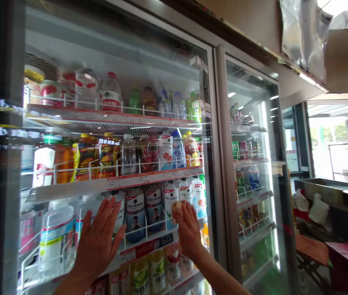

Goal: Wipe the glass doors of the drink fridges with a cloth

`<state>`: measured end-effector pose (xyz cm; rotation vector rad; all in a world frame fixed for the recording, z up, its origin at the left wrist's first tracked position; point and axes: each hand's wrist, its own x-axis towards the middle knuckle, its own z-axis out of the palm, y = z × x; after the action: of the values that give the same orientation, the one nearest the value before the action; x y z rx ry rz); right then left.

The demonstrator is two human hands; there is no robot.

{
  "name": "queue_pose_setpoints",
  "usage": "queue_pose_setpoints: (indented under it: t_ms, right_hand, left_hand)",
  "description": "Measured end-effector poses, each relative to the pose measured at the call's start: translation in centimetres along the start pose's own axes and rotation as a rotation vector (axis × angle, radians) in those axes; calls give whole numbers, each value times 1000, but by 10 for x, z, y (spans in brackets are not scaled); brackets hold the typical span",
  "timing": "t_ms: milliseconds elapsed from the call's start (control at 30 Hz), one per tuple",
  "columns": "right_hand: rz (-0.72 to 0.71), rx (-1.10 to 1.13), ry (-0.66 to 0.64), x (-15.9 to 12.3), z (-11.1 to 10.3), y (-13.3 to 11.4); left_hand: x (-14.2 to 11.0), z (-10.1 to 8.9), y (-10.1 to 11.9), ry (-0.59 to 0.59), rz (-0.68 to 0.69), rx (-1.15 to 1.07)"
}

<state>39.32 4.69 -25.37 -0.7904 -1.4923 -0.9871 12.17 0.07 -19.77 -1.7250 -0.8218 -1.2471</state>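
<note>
Holding the bare left grip (101,235) released, palm-forward and spread, near the tall silver-framed glass door (149,69); clutching a small crumpled beige wad (177,208) at its pane with the raised right grip (189,231).

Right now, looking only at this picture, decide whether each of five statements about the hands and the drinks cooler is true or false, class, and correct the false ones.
1. The right hand holds a small pale wad. True.
2. The left hand grips a bottle by its neck. False: the left hand holds nothing; its fingers are spread in front of the glass door.
3. A red-capped bottle stands on the top shelf. True.
4. Bottles stand on only one shelf. False: several shelves hold them.
5. A white bag lies to the right of the cooler. True.
</note>
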Motion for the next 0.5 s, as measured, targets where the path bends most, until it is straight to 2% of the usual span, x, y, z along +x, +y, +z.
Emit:
queue_pose_setpoints:
  t_ms: [100,200,267,367,500]
  right_hand:
    - [-37,-11,-52,-19,-3,-14]
    - [73,-30,8,-12,-4,-17]
    - [120,-27,3,-6,-4,-17]
    - [101,-20,-39,-6,-2,-20]
    - [137,-45,-13,-11,1,-24]
  left_hand:
    - [-5,3,2,-11,-29,-57]
    - [-7,4,4,0,-54,-97]
    - [-7,3,3,12,-53,-112]
    - [-7,3,2,28,-32,-123]
    - [-7,3,2,31,-29,-98]
